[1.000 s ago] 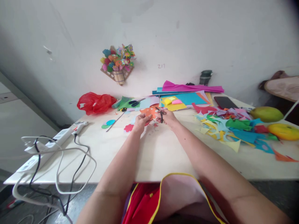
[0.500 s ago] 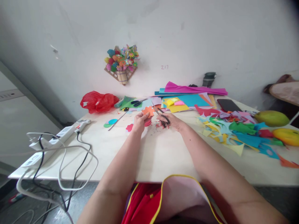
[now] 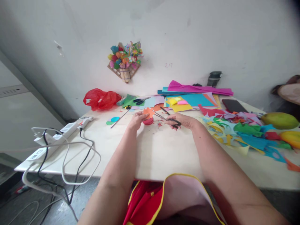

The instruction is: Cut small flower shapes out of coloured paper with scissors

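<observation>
Orange paper flower [image 3: 148,112] stays pinched in the left hand [image 3: 137,119]; the right hand [image 3: 181,120] has drawn its black scissors [image 3: 167,117] rightward, blades now parted and clear of the paper.

A plain white wall [image 3: 211,34] stands behind a pale table [image 3: 161,153]. A paper flower decoration [image 3: 125,61] hangs on it. The floor [image 3: 58,212] is grey.
</observation>
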`<state>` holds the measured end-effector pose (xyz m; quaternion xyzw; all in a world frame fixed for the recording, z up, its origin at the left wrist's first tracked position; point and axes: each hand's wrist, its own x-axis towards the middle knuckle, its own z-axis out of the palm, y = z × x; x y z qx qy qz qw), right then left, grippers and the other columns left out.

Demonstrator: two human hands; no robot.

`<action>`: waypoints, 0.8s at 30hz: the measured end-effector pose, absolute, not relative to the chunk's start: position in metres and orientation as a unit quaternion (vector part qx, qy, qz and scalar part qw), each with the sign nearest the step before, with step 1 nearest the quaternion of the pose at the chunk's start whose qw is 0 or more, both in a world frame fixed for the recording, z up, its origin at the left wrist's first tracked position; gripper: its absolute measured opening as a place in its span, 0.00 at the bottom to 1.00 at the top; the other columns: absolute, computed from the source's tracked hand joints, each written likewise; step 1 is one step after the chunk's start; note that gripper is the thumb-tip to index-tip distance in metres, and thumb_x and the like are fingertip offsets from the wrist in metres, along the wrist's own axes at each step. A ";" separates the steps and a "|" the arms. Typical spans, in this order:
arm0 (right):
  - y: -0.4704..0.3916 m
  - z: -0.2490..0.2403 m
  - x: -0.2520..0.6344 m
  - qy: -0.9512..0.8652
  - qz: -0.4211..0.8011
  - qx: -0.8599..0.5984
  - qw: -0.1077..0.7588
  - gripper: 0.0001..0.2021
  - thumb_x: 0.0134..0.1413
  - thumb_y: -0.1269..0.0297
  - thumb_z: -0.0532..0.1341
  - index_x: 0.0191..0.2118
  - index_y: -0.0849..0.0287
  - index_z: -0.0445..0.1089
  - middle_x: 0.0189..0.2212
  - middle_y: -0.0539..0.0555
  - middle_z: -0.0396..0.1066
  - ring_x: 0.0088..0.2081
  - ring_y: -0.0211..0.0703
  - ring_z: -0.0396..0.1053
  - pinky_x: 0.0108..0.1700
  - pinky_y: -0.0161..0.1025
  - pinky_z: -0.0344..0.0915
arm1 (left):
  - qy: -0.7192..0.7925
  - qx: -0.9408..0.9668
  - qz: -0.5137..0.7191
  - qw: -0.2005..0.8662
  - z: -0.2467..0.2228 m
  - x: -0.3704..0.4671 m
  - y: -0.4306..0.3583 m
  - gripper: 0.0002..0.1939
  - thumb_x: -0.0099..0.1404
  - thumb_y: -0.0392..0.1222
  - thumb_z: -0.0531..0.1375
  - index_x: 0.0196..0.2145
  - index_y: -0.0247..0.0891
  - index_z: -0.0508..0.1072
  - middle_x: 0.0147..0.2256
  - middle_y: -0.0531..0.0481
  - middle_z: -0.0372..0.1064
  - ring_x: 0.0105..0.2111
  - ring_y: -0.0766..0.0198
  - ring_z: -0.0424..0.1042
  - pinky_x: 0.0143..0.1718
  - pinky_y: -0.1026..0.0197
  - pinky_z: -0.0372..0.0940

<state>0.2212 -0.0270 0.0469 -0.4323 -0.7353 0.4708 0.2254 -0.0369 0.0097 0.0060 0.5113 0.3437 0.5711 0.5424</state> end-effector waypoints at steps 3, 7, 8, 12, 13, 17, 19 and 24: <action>-0.024 0.048 0.227 -0.743 0.474 -0.431 0.195 0.18 0.43 0.52 0.72 0.24 0.61 0.69 0.17 0.50 0.69 0.17 0.33 0.63 0.18 0.31 0.51 | 0.349 0.519 0.562 0.541 0.006 -0.043 0.011 0.13 0.43 0.41 0.73 0.22 0.36 0.73 0.23 0.51 0.70 0.24 0.67 0.69 0.31 0.62 0.65; -0.018 0.051 0.228 -0.736 0.481 -0.450 0.155 0.17 0.40 0.53 0.73 0.27 0.62 0.75 0.17 0.50 0.70 0.17 0.34 0.63 0.19 0.31 0.53 | 0.359 0.524 0.545 0.547 0.005 -0.050 0.014 0.13 0.42 0.41 0.73 0.25 0.34 0.76 0.26 0.48 0.74 0.27 0.64 0.72 0.34 0.61 0.66; -0.016 0.052 0.227 -0.739 0.480 -0.449 0.144 0.17 0.38 0.54 0.74 0.28 0.62 0.76 0.17 0.50 0.71 0.17 0.34 0.64 0.19 0.31 0.54 | 0.361 0.525 0.542 0.548 0.004 -0.051 0.015 0.13 0.42 0.41 0.73 0.25 0.34 0.76 0.25 0.49 0.74 0.27 0.64 0.73 0.35 0.61 0.66; -0.011 0.052 0.215 -0.756 0.469 -0.446 0.095 0.17 0.37 0.53 0.74 0.31 0.61 0.78 0.17 0.50 0.71 0.17 0.34 0.64 0.19 0.31 0.53 | 0.375 0.536 0.527 0.543 0.001 -0.057 0.017 0.11 0.44 0.40 0.72 0.22 0.34 0.74 0.24 0.49 0.73 0.26 0.64 0.72 0.34 0.62 0.65; -0.009 0.051 0.211 -0.762 0.461 -0.448 0.078 0.18 0.37 0.53 0.75 0.31 0.62 0.79 0.16 0.50 0.70 0.17 0.34 0.64 0.19 0.30 0.52 | 0.376 0.540 0.522 0.543 0.001 -0.058 0.018 0.11 0.44 0.39 0.72 0.22 0.34 0.74 0.24 0.49 0.73 0.26 0.64 0.72 0.34 0.62 0.65; -0.004 0.052 0.201 -0.770 0.452 -0.448 0.052 0.20 0.32 0.52 0.76 0.31 0.61 0.80 0.16 0.50 0.70 0.17 0.34 0.63 0.19 0.31 0.54 | 0.371 0.559 0.499 0.549 0.002 -0.057 0.017 0.11 0.42 0.40 0.73 0.23 0.33 0.77 0.24 0.47 0.74 0.26 0.62 0.73 0.35 0.61 0.66; -0.004 0.055 0.200 -0.770 0.449 -0.452 0.048 0.22 0.30 0.51 0.77 0.32 0.61 0.80 0.17 0.50 0.70 0.18 0.34 0.63 0.19 0.31 0.55 | 0.370 0.565 0.491 0.550 0.003 -0.055 0.015 0.12 0.41 0.41 0.73 0.22 0.34 0.76 0.23 0.48 0.74 0.26 0.62 0.73 0.34 0.60 0.66; -0.005 0.055 0.205 -0.769 0.446 -0.456 0.035 0.25 0.30 0.48 0.77 0.34 0.61 0.79 0.19 0.50 0.71 0.21 0.34 0.66 0.24 0.31 0.60 | 0.373 0.573 0.472 0.556 0.006 -0.053 0.012 0.12 0.39 0.41 0.73 0.20 0.33 0.76 0.23 0.49 0.73 0.25 0.65 0.70 0.33 0.61 0.65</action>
